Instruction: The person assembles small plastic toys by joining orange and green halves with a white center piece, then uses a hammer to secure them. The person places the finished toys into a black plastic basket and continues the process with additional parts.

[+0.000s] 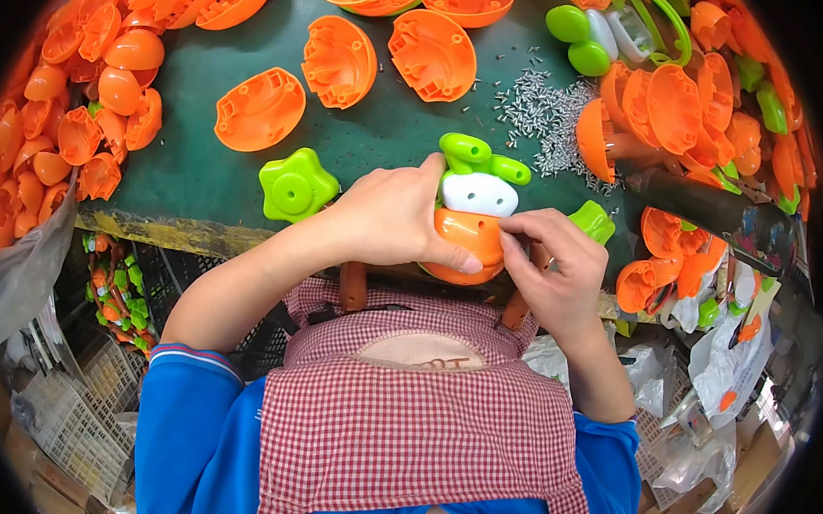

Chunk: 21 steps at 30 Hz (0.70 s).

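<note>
At the table's near edge, my left hand (393, 214) is wrapped round a plastic toy, thumb across its front. The toy has a rounded orange body (465, 229), a white band with small dark holes (480, 196) and green knobbed parts (467, 152) on top. My right hand (566, 261) pinches with thumb and forefinger against the body's right side. Whatever is between those fingertips is too small to make out; a bit of metal glints by the curled fingers. Left of the toy lies a green star-shaped piece (298, 185). Another green piece (594, 221) lies beyond my right hand.
Loose silver screws (543, 113) are heaped right of centre. Several orange half shells (340, 62) lie open side up on the green tabletop (196, 165). Orange parts pile up at left (134, 50) and right (673, 108). A green-and-white looped piece (636, 31) rests at far right.
</note>
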Tool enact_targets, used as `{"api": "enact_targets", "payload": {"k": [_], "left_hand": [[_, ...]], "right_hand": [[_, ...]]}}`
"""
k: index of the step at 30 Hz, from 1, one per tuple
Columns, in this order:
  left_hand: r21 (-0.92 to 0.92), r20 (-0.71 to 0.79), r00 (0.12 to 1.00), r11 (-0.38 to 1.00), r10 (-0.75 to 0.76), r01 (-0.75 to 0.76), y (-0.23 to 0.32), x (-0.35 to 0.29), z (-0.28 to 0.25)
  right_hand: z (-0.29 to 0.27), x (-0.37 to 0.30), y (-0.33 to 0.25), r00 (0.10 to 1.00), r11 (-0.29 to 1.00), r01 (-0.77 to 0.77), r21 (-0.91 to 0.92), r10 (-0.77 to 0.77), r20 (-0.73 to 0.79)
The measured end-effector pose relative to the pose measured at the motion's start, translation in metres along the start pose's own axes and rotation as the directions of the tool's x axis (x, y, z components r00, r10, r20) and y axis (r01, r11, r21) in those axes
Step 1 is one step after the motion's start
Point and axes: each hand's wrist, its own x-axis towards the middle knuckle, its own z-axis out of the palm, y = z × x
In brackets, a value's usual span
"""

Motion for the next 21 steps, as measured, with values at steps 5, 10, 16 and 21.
{"api": "enact_targets", "payload": {"k": [5,10,16,21], "left_hand": [[0.028,-0.008,1.000,1.000,0.011,-0.011,0.001,0.001,0.002],[0.008,-0.010,1.000,1.000,-0.006,0.006,0.002,-0.001,0.004],[0.026,-0.034,0.999,0.999,0.027,-0.026,0.000,0.000,0.005],[0.021,-0.005,1.000,0.999,-0.027,0.027,0.004,-0.003,0.004]], "right_hand": [[0.009,0.004,0.007,0.990,0.983,0.143,-0.117,-0.144,-0.004],[0.003,0.004,0.007,0.974,0.957,0.219,-0.190,-0.203,0.100],[0.000,0.004,0.007,0.947,0.920,0.319,-0.229,-0.302,0.106],[-0.002,0.010,0.002,0.922,0.876,0.381,-0.295,-0.336,0.194]]}}
